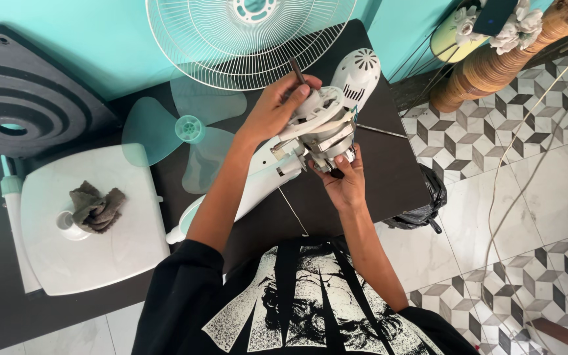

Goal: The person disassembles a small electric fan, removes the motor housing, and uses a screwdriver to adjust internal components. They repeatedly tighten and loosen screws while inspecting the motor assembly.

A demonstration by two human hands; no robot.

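A: How's the light on my feed?
B: Bright, even, soft shadows under the arms on the dark table (396,177).
A: I see mild glare on the white base (119,230), wide-angle bending at edges.
B: Focus sharp throughout.

So much teal here: the wall (87,26) is solid turquoise, and the loose fan blade (185,131) near the back edge of the black table (396,171) is a see-through version of the same shade. The wire fan guard (244,36) at the back edge is white, same as the square fan base (100,223) on the left side, which has a grey-brown rag (94,207) on it. The motor housing (320,128) is white with silvery metal bits. The floor tiles (494,125) are white with grey-and-black geometric cube patterns. The person's T-shirt (297,302) is black with a white print.
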